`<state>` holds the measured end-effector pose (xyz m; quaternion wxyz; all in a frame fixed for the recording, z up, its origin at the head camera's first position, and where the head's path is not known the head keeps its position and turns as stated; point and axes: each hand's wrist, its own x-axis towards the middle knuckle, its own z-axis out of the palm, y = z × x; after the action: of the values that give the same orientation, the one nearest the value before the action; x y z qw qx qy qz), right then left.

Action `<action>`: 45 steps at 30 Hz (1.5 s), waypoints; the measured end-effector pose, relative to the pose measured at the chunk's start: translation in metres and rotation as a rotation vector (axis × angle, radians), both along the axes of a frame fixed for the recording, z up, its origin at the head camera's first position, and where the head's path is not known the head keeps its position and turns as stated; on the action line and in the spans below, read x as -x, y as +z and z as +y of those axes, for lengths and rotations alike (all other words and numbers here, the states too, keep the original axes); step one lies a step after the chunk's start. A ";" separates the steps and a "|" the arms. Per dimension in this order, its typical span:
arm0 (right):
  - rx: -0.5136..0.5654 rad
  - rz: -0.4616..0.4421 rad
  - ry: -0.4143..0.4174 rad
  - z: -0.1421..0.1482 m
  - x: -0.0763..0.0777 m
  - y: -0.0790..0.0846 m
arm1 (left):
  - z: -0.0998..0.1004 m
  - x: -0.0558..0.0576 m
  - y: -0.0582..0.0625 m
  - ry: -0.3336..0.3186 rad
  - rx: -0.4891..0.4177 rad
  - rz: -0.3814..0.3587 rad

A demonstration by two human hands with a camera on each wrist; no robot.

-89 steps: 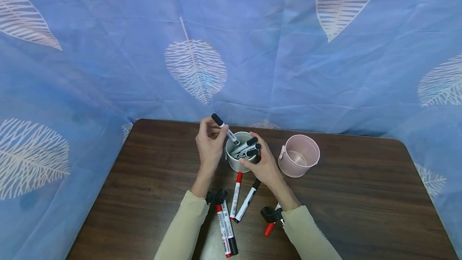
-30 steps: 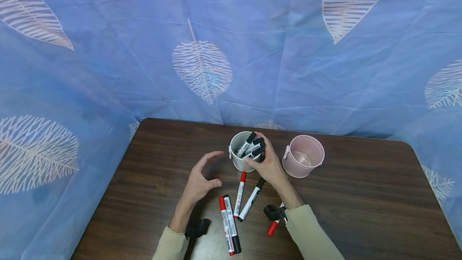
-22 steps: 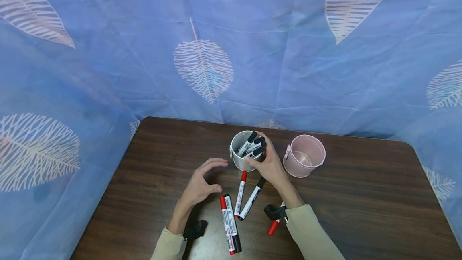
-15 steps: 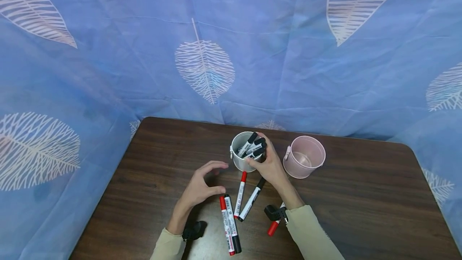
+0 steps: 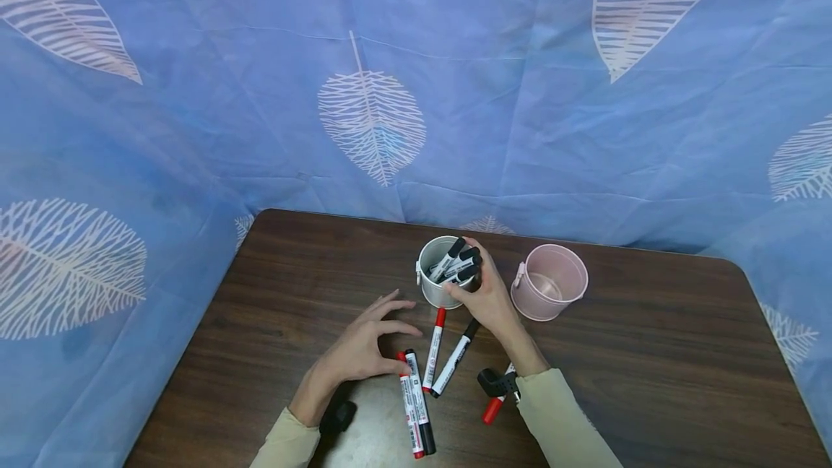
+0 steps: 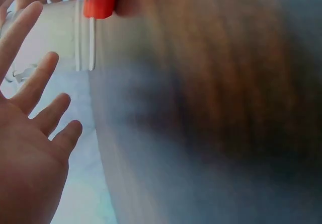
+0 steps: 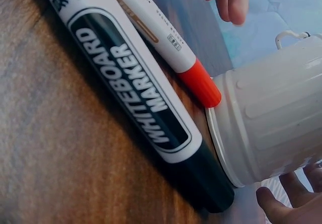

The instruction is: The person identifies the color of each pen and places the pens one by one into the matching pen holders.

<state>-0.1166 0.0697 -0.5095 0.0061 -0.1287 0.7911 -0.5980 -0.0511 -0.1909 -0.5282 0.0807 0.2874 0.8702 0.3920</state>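
My right hand [image 5: 487, 302] holds the near right side of a small white metal bucket [image 5: 437, 297], thumb at the rim. Inside lean several black-capped whiteboard markers [image 5: 447, 263]. My left hand [image 5: 360, 351] is spread over the table, its thumb at the red cap of a marker [image 5: 412, 417]; whether it touches is unclear. A black-capped marker [image 5: 419, 401] lies alongside that one. Between the hands lie another red-capped marker [image 5: 432, 352] and a black-capped whiteboard marker [image 7: 126, 73], both pointing at the bucket's base. Spread fingers of the left hand [image 6: 30, 153] show in the left wrist view.
A pink bucket [image 5: 538, 309], seen with nothing inside, stands right of the white one. A red-capped marker [image 5: 494, 409] lies partly hidden beneath the right wrist. Blue leaf-print cloth [image 5: 468, 128] hangs behind the brown wooden table [image 5: 650, 352].
Three seconds ago my left hand held a black-capped marker over the white bucket; that marker is now inside. The left hand has moved down toward the loose markers. The right hand keeps its hold.
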 end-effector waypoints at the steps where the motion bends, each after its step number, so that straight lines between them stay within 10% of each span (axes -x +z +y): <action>1: 0.004 0.008 0.001 0.001 0.002 -0.006 | 0.000 0.000 -0.001 -0.001 0.003 0.011; 45: -0.026 0.012 -0.003 0.003 0.007 -0.019 | 0.007 0.000 -0.020 -0.082 0.164 0.119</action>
<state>-0.1235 0.0729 -0.5285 0.0020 -0.1310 0.7991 -0.5867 -0.0508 -0.1838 -0.5479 0.0682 0.3381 0.8901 0.2980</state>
